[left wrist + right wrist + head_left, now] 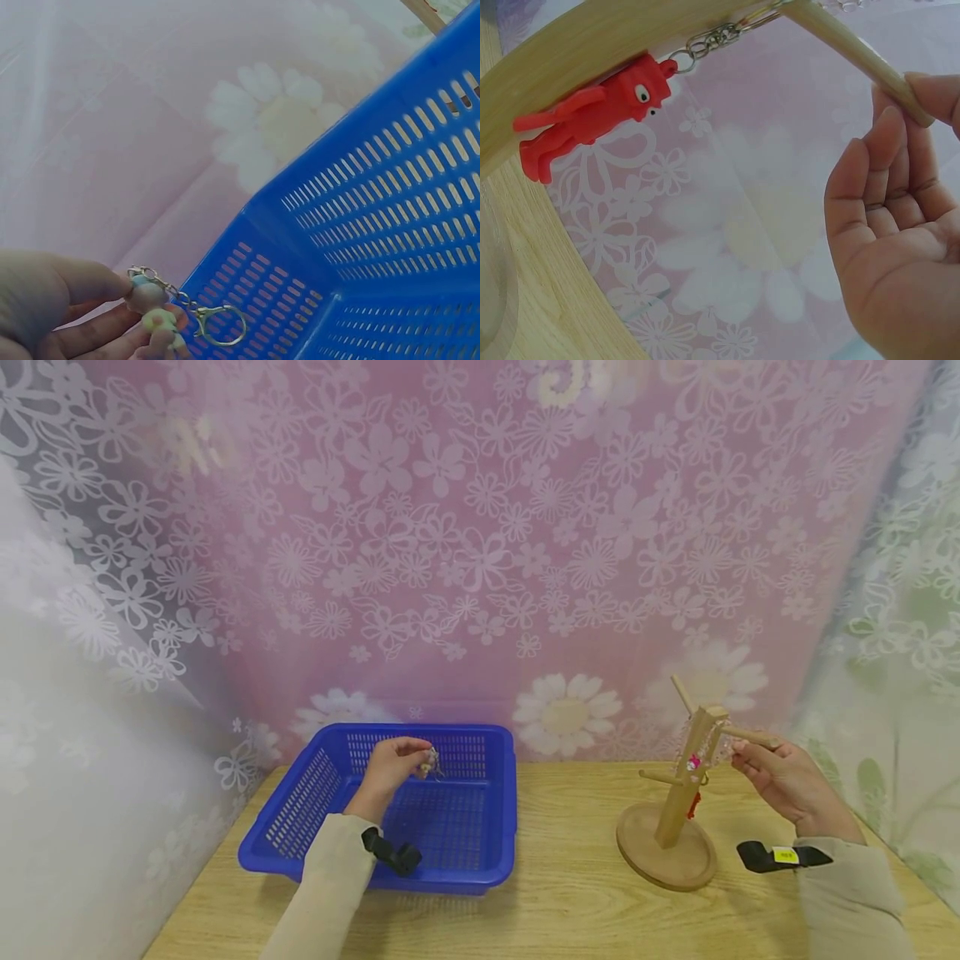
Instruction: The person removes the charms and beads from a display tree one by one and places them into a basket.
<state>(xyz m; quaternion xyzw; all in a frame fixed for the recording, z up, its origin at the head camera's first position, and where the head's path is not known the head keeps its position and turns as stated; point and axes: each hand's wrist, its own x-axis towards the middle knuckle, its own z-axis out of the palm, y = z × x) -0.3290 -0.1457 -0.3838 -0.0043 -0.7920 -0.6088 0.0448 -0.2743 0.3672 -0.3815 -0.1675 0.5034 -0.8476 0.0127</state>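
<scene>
In the head view, my left hand (390, 768) is over the blue plastic basket (508, 814). It pinches a keychain (428, 767) between thumb and fingers. Up close in the left wrist view, the keychain has a small pastel figure (156, 319), a short chain and a metal ring clasp (222, 327). My right hand (791, 781) pinches the outer end of a peg (750, 737) on a wooden stand (678, 785). A red figure keychain (604, 112) hangs by its chain from the stand, beside its post.
Clear beaded strands with a pink charm (693, 762) hang near the top of the stand. The stand's round base (667, 872) rests on the wooden table (566, 860), right of the basket. A flowered curtain (480, 568) closes off the back.
</scene>
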